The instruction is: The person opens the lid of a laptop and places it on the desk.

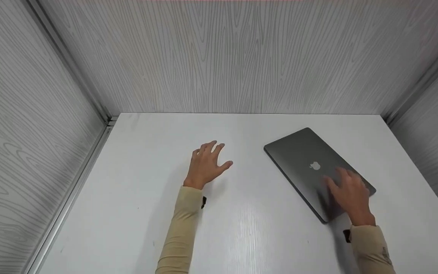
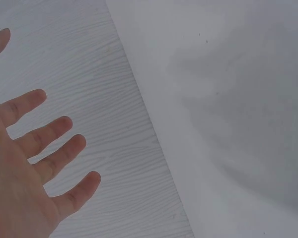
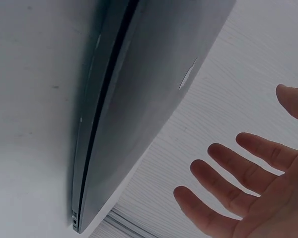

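A closed dark grey laptop (image 1: 299, 156) with a pale apple logo lies at an angle on the right half of the white table. Over its near right part, my right hand (image 1: 352, 192) hovers with fingers spread and holds nothing. The right wrist view shows the laptop (image 3: 144, 94) edge-on, with a gap between its lid and the right hand's fingers (image 3: 218, 188). To the laptop's left, my left hand (image 1: 205, 163) is held over the table, fingers apart and holding nothing. Its palm and spread fingers (image 2: 54, 158) show in the left wrist view.
The white table (image 1: 101, 213) runs back to a grey wood-grain panel (image 1: 219, 57). Similar side panels stand at the left (image 1: 21, 133) and right (image 1: 432, 144). Metal rails run along the corners. Both forearms wear beige sleeves (image 1: 179, 236).
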### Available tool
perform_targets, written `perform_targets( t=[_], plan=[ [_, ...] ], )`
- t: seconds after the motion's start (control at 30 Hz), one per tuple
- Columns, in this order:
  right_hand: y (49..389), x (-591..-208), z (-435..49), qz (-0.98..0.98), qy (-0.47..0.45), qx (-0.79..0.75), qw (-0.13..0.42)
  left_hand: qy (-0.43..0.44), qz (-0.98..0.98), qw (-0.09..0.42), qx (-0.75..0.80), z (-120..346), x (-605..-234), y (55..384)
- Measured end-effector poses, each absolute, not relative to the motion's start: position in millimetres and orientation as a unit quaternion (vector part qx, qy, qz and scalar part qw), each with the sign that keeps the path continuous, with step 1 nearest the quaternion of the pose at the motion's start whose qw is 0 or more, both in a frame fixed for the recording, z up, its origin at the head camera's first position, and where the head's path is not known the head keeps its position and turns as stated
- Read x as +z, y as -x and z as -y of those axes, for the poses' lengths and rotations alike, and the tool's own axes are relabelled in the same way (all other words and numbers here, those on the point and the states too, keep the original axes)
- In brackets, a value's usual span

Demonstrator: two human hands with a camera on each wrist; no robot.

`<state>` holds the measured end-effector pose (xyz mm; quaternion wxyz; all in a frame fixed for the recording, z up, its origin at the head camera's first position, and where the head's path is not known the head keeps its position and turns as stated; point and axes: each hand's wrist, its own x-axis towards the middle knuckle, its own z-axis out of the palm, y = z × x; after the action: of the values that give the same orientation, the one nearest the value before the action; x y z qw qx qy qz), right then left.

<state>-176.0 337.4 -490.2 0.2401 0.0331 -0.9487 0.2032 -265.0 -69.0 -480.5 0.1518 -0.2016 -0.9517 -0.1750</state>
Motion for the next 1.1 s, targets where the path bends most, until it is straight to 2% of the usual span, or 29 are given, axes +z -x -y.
perform_targets(
  t=[0.23,0.53,0.6,0.83,1.1],
  plan=[
    [172,-498,-338,0.943,-0.045,0.191,0.267,0.207,0.952,0.141,-0.178,54,-483,265],
    [165,-498,-339,0.95,-0.028,0.194,0.243,0.217,0.951,0.118,-0.188,23,-487,269],
    [164,-497,-339,0.954,-0.02,0.2,0.223,0.222,0.95,0.109,-0.191,15,-488,271],
    [159,-491,-339,0.97,0.03,0.223,0.097,0.228,0.952,0.087,-0.185,-8,-497,275],
    [151,-494,-344,0.971,0.047,0.224,0.065,0.231,0.953,0.066,-0.185,-22,-501,281]
  ],
)
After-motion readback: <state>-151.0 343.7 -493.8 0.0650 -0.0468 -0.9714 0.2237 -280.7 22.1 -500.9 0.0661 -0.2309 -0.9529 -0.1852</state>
